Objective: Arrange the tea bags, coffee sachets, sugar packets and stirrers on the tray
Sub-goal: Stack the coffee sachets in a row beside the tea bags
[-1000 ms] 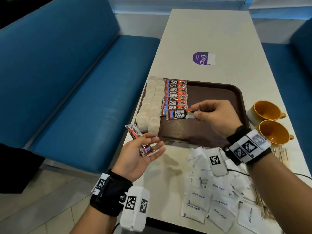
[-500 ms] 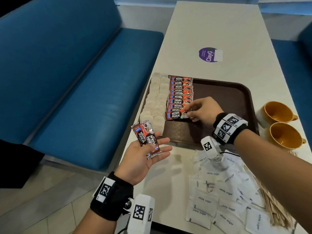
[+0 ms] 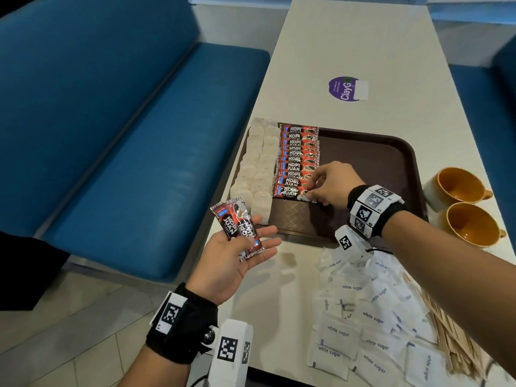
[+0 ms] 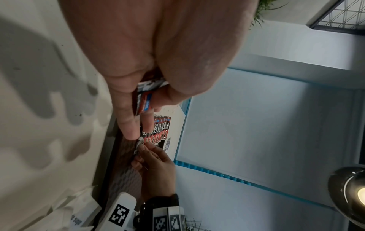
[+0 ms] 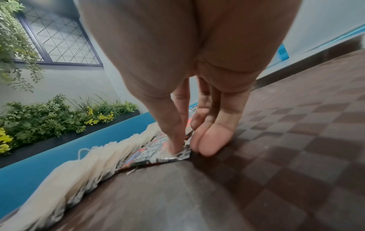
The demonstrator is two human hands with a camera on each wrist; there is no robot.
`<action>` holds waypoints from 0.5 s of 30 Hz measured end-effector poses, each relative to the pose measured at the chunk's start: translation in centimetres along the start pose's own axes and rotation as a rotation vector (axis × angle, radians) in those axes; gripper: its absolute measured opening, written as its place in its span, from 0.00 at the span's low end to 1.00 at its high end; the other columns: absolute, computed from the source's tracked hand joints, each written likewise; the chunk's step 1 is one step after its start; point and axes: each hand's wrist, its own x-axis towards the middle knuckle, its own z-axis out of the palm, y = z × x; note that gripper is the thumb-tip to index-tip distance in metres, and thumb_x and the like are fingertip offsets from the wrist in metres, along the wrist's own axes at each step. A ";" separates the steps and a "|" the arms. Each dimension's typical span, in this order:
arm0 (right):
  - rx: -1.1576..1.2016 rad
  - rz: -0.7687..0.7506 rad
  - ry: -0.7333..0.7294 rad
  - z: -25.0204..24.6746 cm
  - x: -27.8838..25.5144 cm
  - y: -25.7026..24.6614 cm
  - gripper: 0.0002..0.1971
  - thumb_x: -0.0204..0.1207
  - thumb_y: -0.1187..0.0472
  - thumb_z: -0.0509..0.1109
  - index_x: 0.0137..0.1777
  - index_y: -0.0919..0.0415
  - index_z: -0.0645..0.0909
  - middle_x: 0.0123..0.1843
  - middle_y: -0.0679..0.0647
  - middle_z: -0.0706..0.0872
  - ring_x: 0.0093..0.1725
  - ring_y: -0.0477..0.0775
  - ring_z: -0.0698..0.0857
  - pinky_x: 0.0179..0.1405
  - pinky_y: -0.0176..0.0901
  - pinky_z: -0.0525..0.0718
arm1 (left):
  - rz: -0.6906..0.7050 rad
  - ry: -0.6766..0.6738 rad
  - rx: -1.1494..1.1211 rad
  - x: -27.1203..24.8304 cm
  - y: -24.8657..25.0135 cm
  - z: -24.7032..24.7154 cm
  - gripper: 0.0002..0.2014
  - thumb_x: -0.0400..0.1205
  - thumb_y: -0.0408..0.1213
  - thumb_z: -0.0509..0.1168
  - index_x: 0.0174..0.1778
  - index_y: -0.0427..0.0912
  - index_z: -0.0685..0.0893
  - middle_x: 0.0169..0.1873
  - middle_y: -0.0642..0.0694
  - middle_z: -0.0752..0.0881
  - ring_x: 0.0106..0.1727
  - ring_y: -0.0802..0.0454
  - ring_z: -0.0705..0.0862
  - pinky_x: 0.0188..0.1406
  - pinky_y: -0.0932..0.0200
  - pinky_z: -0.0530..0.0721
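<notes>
A brown tray [image 3: 391, 152] lies on the table with two columns of tea bags [image 3: 257, 169] along its left side. Beside them runs a column of red coffee sachets [image 3: 298, 152]. My right hand [image 3: 312, 191] pinches the right end of the nearest sachet [image 3: 287, 192], which lies flat at the near end of that column. The right wrist view shows the thumb pressing on that sachet [image 5: 158, 157] and the fingertips [image 5: 209, 145] touching the tray. My left hand [image 3: 251, 241] is palm up off the tray's near left corner and grips two coffee sachets [image 3: 240, 224].
White sugar packets [image 3: 363, 317] lie in a loose pile on the table near me, with wooden stirrers [image 3: 452, 339] to their right. Two orange cups [image 3: 458, 188] stand right of the tray. A purple sticker [image 3: 346, 88] is farther back, and a blue bench [image 3: 139, 135] runs along the left.
My right hand carried the sachet down from above the tray and laid it at the near end of the column. My left hand stayed in place with its two sachets.
</notes>
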 end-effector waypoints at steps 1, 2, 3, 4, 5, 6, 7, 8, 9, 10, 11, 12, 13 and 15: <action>-0.002 0.000 0.001 0.0 0.0 0.0 0.08 0.71 0.64 0.85 0.42 0.56 0.89 0.41 0.54 0.92 0.40 0.55 0.93 0.42 0.50 0.95 | 0.001 0.002 0.004 0.0 0.0 0.0 0.19 0.89 0.19 0.51 0.71 0.33 0.80 0.61 0.30 0.90 0.63 0.30 0.89 0.62 0.42 0.90; -0.004 -0.001 0.003 0.0 0.0 0.0 0.07 0.71 0.64 0.85 0.42 0.56 0.89 0.41 0.54 0.92 0.40 0.55 0.93 0.42 0.50 0.95 | 0.003 0.004 0.009 -0.1 0.0 0.0 0.19 0.89 0.18 0.51 0.71 0.33 0.80 0.61 0.30 0.90 0.62 0.31 0.90 0.61 0.42 0.91; -0.007 -0.001 0.006 -0.1 0.0 0.0 0.07 0.71 0.64 0.86 0.42 0.56 0.89 0.41 0.54 0.92 0.40 0.55 0.93 0.43 0.50 0.95 | 0.007 0.007 0.014 -0.1 0.0 -0.1 0.19 0.89 0.18 0.51 0.71 0.33 0.80 0.61 0.30 0.90 0.62 0.31 0.90 0.61 0.43 0.91; -0.010 -0.001 0.009 -0.2 0.0 0.0 0.07 0.71 0.64 0.86 0.42 0.56 0.89 0.42 0.54 0.92 0.40 0.55 0.93 0.43 0.50 0.95 | 0.012 0.011 0.018 -0.2 0.0 0.0 0.19 0.89 0.18 0.51 0.71 0.32 0.79 0.61 0.29 0.90 0.62 0.31 0.90 0.60 0.44 0.91; -0.012 -0.003 0.013 -0.2 0.0 0.1 0.07 0.71 0.63 0.86 0.42 0.56 0.89 0.42 0.54 0.91 0.39 0.54 0.92 0.44 0.49 0.94 | 0.018 0.015 0.022 -0.2 0.0 0.0 0.19 0.89 0.18 0.51 0.71 0.33 0.78 0.61 0.29 0.89 0.62 0.32 0.90 0.60 0.44 0.91; -0.015 -0.008 0.020 -0.3 0.0 0.1 0.07 0.71 0.62 0.85 0.42 0.56 0.89 0.42 0.53 0.91 0.38 0.52 0.91 0.44 0.49 0.94 | 0.026 0.019 0.029 -0.3 0.0 0.0 0.19 0.89 0.18 0.51 0.72 0.34 0.77 0.61 0.29 0.89 0.62 0.32 0.90 0.60 0.44 0.91; -0.019 -0.017 0.033 -0.4 0.0 0.1 0.06 0.72 0.61 0.85 0.42 0.55 0.89 0.42 0.53 0.91 0.37 0.50 0.89 0.45 0.48 0.93 | 0.037 0.022 0.040 -0.3 0.0 0.1 0.20 0.89 0.18 0.51 0.73 0.35 0.77 0.61 0.29 0.90 0.62 0.32 0.90 0.61 0.43 0.91; -0.021 -0.032 0.051 -0.5 0.0 0.0 0.06 0.73 0.60 0.85 0.42 0.54 0.89 0.42 0.52 0.91 0.37 0.49 0.88 0.45 0.47 0.91 | 0.049 0.024 0.053 -0.4 0.0 0.2 0.20 0.89 0.18 0.52 0.73 0.36 0.77 0.60 0.29 0.90 0.61 0.32 0.90 0.61 0.43 0.90; -0.018 -0.049 0.070 -0.7 -0.1 -0.1 0.05 0.73 0.58 0.84 0.42 0.53 0.89 0.41 0.51 0.90 0.38 0.49 0.87 0.44 0.46 0.89 | 0.061 0.026 0.067 -0.4 0.1 0.2 0.19 0.89 0.18 0.52 0.72 0.36 0.77 0.60 0.29 0.90 0.61 0.32 0.91 0.61 0.43 0.90; -0.012 -0.067 0.088 -1.0 -0.4 -0.2 0.05 0.74 0.57 0.83 0.42 0.52 0.89 0.41 0.49 0.90 0.39 0.49 0.87 0.42 0.42 0.86 | 0.073 0.025 0.082 -0.5 0.1 0.3 0.18 0.89 0.19 0.53 0.71 0.35 0.78 0.60 0.29 0.90 0.60 0.32 0.91 0.61 0.44 0.90; -0.005 -0.089 0.107 -1.3 -0.8 -0.5 0.04 0.75 0.56 0.82 0.42 0.51 0.89 0.42 0.48 0.89 0.40 0.48 0.87 0.39 0.38 0.82 | 0.083 0.022 0.101 -0.6 0.2 0.4 0.17 0.89 0.20 0.54 0.71 0.35 0.79 0.60 0.30 0.90 0.59 0.32 0.91 0.61 0.44 0.91; 0.009 -0.113 0.129 -1.7 -1.4 -0.9 0.03 0.76 0.56 0.80 0.43 0.50 0.89 0.42 0.47 0.89 0.41 0.46 0.86 0.37 0.34 0.79 | 0.093 0.018 0.123 -0.6 0.3 0.5 0.16 0.89 0.21 0.55 0.70 0.35 0.80 0.59 0.30 0.91 0.58 0.32 0.91 0.60 0.45 0.91; 0.036 -0.137 0.151 -2.1 -2.1 -1.2 0.02 0.77 0.57 0.80 0.44 0.50 0.90 0.42 0.46 0.89 0.42 0.44 0.86 0.37 0.33 0.76 | 0.104 0.017 0.141 -0.7 0.3 0.6 0.15 0.90 0.22 0.56 0.69 0.34 0.81 0.58 0.31 0.91 0.56 0.33 0.92 0.59 0.47 0.92; 0.117 -0.198 0.191 -2.6 -3.9 -2.0 0.02 0.77 0.57 0.79 0.44 0.49 0.90 0.42 0.46 0.90 0.41 0.42 0.85 0.40 0.34 0.78 | 0.126 0.023 0.161 -0.7 0.5 0.8 0.11 0.90 0.24 0.58 0.65 0.30 0.81 0.55 0.30 0.92 0.49 0.37 0.93 0.51 0.51 0.92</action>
